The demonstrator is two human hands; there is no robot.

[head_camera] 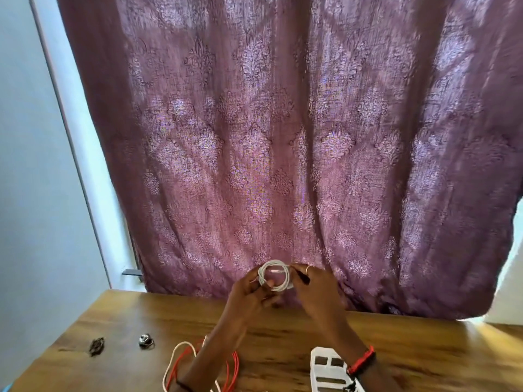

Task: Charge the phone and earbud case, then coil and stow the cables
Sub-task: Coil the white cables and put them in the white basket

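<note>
Coil facing: I see the white cable coil (274, 275) held upright, its open middle turned toward me. It is nearly round, so I can name no long axis.
Plug end: one connector lies across the upper part of the ring, running left to right.
Coil look: several thin white loops stacked closely, tidy, with a faint pink tint on the connector.
Coil place: raised above the far edge of the table (410, 349), in front of the curtain (283, 137), between both hands.
Left hand (250, 291): fingers curled round the ring's lower left side.
Right hand (314, 284): fingertips pinching the ring's right side. A thin dark bit shows there, and I cannot tell what it is.
Count, cables: one coil in hand. On the table, one red cable (233, 366) and one loose white loop (174, 360) lie tangled together.
Count, other: one white basket (325, 366) and two small objects (145, 340) to the left.
</note>
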